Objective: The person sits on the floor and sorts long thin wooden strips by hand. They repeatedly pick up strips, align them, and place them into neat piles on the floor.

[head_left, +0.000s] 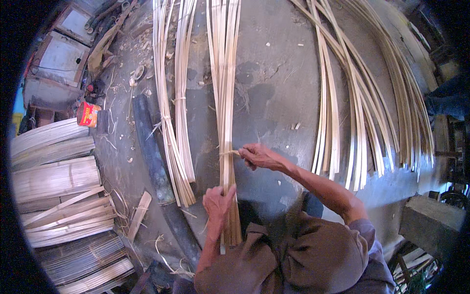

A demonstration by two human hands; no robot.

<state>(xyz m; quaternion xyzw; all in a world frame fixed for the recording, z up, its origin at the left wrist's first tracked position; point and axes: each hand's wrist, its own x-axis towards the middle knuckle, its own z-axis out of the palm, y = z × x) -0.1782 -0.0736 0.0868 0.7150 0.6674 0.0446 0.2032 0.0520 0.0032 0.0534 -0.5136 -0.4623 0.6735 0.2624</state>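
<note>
A bundle of long pale split-bamboo strips (227,98) runs from the top of the view down toward my body. My left hand (218,202) grips the bundle near its close end, with the thumb lying across the strips. A thin pale binding strip (233,152) crosses the bundle a little farther up. My right hand (256,157), just right of the bundle, is closed on the loose end of this binding strip. Whether it is knotted I cannot tell.
Tied strip bundles (182,108) lie left, beside a dark pole (152,147). Loose strips (355,108) spread at right. Stacked bamboo slats (58,179) and a red-yellow can (88,114) sit far left. A grey block (431,220) stands right; shavings litter the concrete floor (274,93).
</note>
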